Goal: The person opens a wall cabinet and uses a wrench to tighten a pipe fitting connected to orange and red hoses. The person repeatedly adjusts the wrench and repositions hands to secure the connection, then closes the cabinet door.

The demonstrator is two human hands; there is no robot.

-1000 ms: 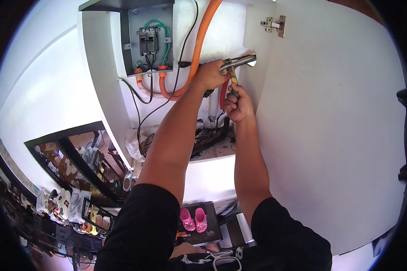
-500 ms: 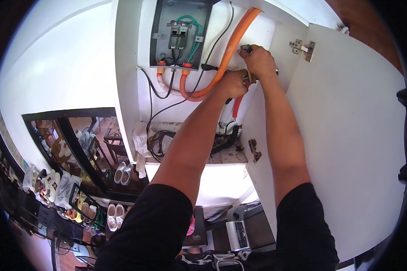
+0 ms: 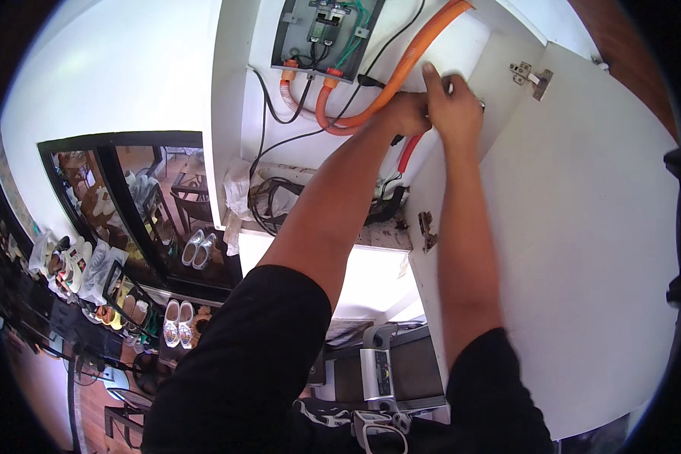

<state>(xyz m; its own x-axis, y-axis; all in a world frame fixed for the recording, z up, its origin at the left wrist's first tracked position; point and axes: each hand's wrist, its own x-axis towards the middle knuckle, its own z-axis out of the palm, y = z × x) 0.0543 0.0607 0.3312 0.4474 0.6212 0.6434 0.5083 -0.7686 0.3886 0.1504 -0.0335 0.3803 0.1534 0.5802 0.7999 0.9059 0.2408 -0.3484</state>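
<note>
My left hand [image 3: 408, 113] is closed inside the white cabinet, beside an orange corrugated conduit [image 3: 420, 47]; what its fingers grip is hidden. My right hand [image 3: 454, 110] is closed against it, a little higher and to the right, thumb pointing up; its contents are hidden too. A glint of metal shows just past my right knuckles. A red tube [image 3: 408, 153] hangs below both hands. Up and to the left is an open grey breaker box [image 3: 287, 41], with green and black wires and orange conduits. A loose black cable [image 3: 289, 138] loops across the back wall.
The open cabinet door [image 3: 583, 242] with hinges [image 3: 539, 82] fills the right side. Dark cables and debris lie on the cabinet floor [image 3: 390, 236]. Below are a treadmill [image 3: 340, 371] and shoes [image 3: 178, 321]. A dark-framed glass panel [image 3: 110, 208] and a crowded shoe rack [image 3: 83, 272] are on the left.
The view has swung down and left. My right hand rose from below to beside and above my left hand. The metal pipe and yellowish tool seen earlier are now mostly hidden behind the hands.
</note>
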